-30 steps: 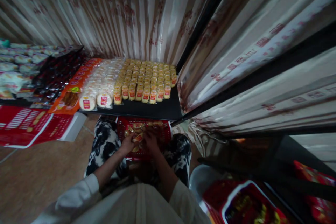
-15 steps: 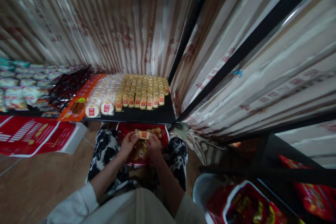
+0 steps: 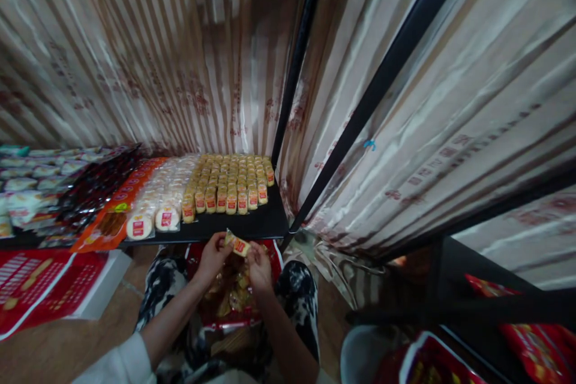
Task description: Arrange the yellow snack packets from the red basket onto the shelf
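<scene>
A small wrapped snack with a red label [image 3: 240, 246] is held level between my two hands, just in front of the shelf edge. My left hand [image 3: 213, 260] pinches the wrapper's left end. At the right end, the fingers of my right hand [image 3: 260, 266] are closed on it. Beneath both hands, between my knees, lies a red package [image 3: 202, 312] with several similar wrapped snacks [image 3: 237, 297] in it. On the black shelf [image 3: 216, 229] stand rows of matching yellow snacks [image 3: 231, 201], labels facing me.
Left of the rows are clear-wrapped white round crackers [image 3: 167, 218], an orange packet [image 3: 105, 225] and dark packets [image 3: 96, 186]. A red box [image 3: 40, 282] sits below the shelf at left. Black frame posts [image 3: 355, 132] cross the curtain; a pale bucket [image 3: 364, 351] stands at lower right.
The view has tilted up and shifted slightly right, so the shelf appears lower. The wrapped snack, still in both hands, has turned so its right end sits lower.
</scene>
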`<state>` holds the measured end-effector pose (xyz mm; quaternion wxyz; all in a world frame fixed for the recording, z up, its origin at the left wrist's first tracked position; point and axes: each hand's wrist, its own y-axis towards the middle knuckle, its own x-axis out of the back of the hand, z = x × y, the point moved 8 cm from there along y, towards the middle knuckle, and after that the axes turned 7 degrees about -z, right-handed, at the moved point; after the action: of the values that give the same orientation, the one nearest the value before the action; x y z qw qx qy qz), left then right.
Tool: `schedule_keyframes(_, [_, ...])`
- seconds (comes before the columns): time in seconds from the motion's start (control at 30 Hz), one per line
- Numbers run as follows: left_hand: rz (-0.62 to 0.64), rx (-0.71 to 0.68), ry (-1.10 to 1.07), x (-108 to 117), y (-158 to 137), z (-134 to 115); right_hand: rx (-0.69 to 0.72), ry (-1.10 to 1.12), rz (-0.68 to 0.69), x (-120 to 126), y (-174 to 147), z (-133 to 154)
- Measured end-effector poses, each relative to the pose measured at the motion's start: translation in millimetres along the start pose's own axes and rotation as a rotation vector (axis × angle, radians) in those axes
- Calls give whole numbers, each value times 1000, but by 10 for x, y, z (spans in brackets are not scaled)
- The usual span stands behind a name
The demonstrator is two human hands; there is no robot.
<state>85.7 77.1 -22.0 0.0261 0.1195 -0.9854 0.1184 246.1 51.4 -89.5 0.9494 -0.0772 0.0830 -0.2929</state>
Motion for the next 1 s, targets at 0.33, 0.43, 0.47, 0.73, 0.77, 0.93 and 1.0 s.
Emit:
schedule_keyframes(0.33, [83, -319, 171, -569, 649, -869, 718, -537, -24, -200, 252, 1269])
schedule_keyframes(0.43, [77, -399, 286, -811, 838, -1106, 779, -579, -63, -286, 421, 1418])
schedule_keyframes(0.47, [79, -422, 322, -896, 897, -1171, 781, -583, -79, -299, 492, 1440])
schedule_keyframes(0.73, [119, -554, 470, -1540, 1241, -1479, 745, -515, -125, -315, 1034, 1470])
schedule_keyframes(0.77, [124, -564, 500, -1615, 1273, -1492, 742, -512, -130, -315, 1091, 1467])
schedule_keyframes(0.93, [143, -656, 680, -1945, 1401, -1506, 701, -511, -142, -314, 1360, 1411])
schedule_keyframes(1.0, [144, -674, 754, -2035, 1449, -1474, 677, -507, -146, -313, 1458, 1372])
